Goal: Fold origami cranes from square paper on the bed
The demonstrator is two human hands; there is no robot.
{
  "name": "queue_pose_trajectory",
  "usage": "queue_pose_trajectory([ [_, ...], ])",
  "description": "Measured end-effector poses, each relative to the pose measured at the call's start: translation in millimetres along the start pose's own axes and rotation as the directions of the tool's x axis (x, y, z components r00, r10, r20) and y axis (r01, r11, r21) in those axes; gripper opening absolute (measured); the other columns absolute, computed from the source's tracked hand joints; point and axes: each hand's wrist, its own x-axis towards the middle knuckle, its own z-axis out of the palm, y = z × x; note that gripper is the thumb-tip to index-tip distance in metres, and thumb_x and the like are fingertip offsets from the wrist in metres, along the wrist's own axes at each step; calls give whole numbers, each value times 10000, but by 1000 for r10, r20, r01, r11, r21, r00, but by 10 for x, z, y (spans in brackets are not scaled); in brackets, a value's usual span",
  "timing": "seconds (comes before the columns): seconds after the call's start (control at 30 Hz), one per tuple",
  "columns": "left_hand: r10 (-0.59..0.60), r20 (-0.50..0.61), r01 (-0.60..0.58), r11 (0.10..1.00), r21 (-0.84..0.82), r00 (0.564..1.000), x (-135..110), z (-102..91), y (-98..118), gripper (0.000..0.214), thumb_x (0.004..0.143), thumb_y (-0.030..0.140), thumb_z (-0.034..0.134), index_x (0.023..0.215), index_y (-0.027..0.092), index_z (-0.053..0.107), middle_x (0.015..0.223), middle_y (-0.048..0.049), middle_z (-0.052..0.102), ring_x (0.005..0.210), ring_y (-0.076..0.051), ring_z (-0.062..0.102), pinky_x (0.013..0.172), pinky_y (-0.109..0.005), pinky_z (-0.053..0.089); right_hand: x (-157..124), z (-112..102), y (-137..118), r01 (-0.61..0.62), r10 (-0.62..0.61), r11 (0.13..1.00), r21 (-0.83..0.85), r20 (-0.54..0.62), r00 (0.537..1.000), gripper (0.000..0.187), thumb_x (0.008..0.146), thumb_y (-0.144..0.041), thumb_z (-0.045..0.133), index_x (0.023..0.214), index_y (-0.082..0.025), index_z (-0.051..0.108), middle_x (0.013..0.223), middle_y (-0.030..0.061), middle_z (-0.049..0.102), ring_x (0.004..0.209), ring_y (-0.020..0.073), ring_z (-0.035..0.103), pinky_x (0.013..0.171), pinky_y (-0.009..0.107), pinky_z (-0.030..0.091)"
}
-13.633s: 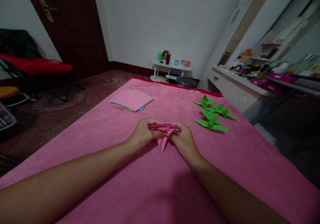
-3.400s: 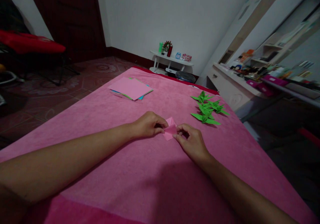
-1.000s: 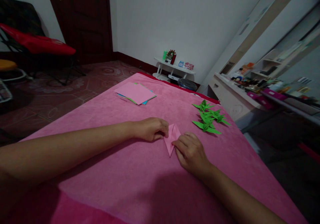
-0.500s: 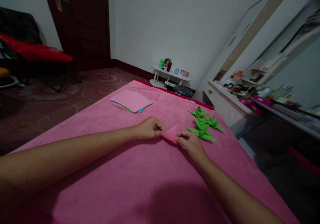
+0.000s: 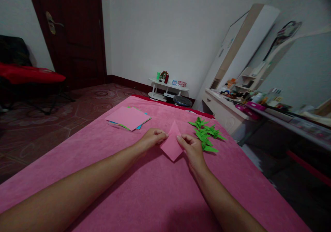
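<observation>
Standing at the left edge, a folding chair (image 5: 31,75) is draped in red, and beside it, farther off, a dark red door (image 5: 74,49) is set in the pale wall. On the far left part of the pink cloth (image 5: 144,197), a stack of paper (image 5: 128,117) is laid, topped by a pink sheet, with green and blue corners left showing beneath.

To the right of the stack and nearer, the left side of a folded pink paper (image 5: 172,146) is pinched by the left hand (image 5: 152,137), its grip closed with thumb against finger. The paper is held at the middle of the cloth in a kite shape, with the longer point turned to the far side and the blunter one to the near side. Whether the cloth is touched by it cannot be told. Well beyond it, by the far wall, a low white stand (image 5: 157,81) is topped with a green cup (image 5: 158,75), a red bottle (image 5: 166,79) and a patterned box (image 5: 182,83).

The paper's right side is gripped by the right hand (image 5: 192,149), the thumb being pressed on top. Just beyond that hand, a group of green paper figures (image 5: 203,134) is gathered, the nearest one partly hidden by it. On the right, a white dresser (image 5: 224,112) is crowded with small items below a large mirror (image 5: 302,66).
</observation>
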Motion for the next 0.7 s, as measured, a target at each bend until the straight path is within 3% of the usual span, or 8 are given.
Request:
queue_pose_trajectory([
  [0.2, 22, -42, -26, 995, -95, 999, -66, 103, -29, 314, 589, 372, 755, 698, 95, 652, 621, -28, 618, 516, -98, 511, 523, -223, 363, -86, 8, 35, -21, 20, 999, 27, 36, 999, 213, 712, -350, 671, 689, -139, 667, 630, 10, 608, 592, 138, 512, 572, 250, 390],
  [0.33, 10, -99, -16, 998, -65, 995, -65, 92, -88, 311, 571, 366, 771, 655, 87, 662, 587, -39, 633, 471, -97, 515, 485, -220, 360, -101, 6, 24, 2, 0, 999, -44, 38, 999, 220, 693, -349, 679, 656, -132, 668, 620, 8, 603, 569, 124, 489, 547, 238, 369],
  [0.5, -19, -121, 12, 998, -58, 993, -63, 46, -87, 304, 527, 338, 801, 644, 95, 659, 582, -39, 645, 460, -103, 535, 478, -220, 381, -117, 4, -32, -5, 16, 982, -189, 58, 998, 289, 701, -341, 659, 521, -127, 585, 499, -26, 484, 485, 89, 389, 476, 224, 285],
  [0.7, -36, 35, 37, 999, -30, 999, -112, -11, -35, 292, 620, 364, 751, 691, 87, 692, 660, -73, 680, 536, -116, 567, 552, -236, 408, -130, -19, -57, 71, -68, 978, -195, 24, 997, 323, 719, -343, 628, 491, -151, 503, 487, -44, 402, 484, 86, 337, 478, 228, 260],
])
